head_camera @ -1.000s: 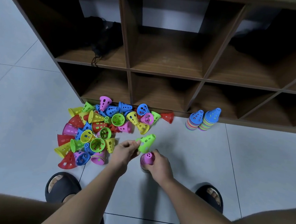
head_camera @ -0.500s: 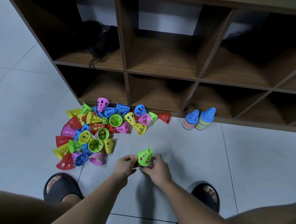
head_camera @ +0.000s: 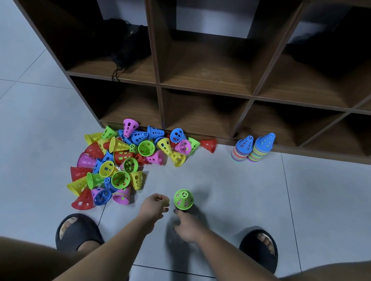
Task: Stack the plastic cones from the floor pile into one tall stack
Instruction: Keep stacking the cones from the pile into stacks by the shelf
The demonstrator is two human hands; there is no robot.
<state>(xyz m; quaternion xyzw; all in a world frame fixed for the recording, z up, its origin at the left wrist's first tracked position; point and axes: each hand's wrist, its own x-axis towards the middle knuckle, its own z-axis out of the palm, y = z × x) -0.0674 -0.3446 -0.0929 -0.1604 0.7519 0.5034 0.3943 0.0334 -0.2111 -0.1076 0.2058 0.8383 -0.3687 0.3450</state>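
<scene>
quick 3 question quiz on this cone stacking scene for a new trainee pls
1. True or false: the top cone of the small stack nearest the person is red.
2. Where do the two blue-topped stacks stand? A) left of the loose pile B) right of the pile, by the shelf C) on top of the pile
3. Fill in: the loose pile lies on the side of the person's ___ hand.

Key: 1 false, it is green; 2 B; 3 left hand.
</scene>
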